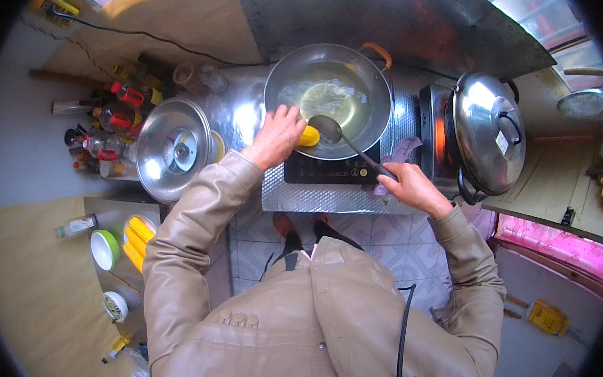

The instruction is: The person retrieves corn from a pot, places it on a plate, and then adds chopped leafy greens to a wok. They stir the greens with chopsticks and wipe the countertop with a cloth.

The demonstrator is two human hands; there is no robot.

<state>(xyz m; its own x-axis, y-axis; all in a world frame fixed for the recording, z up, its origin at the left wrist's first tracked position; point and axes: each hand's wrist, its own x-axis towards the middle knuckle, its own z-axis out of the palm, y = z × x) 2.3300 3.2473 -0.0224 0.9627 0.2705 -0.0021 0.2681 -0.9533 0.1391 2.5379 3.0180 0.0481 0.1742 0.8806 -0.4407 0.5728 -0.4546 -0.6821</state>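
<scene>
A wide metal wok (277, 84) with liquid in it sits on a black induction cooker (327, 173). At the wok's near left rim, my left hand (279, 137) grips a yellow corn cob (308, 136), whose free end points into the wok. My right hand (413, 185) holds the handle of a dark metal ladle (360, 152). The ladle's bowl (325, 127) is inside the wok, right beside the cob's end. My fingers hide the other part of the cob.
To the right, a large lidded pot (491, 131) stands by an orange glow. A purple cloth (405, 150) lies beside the cooker. On the left are a metal basin (169, 130), several bottles (110, 118), corn cobs (138, 236) on a plate, and a green bowl (105, 250).
</scene>
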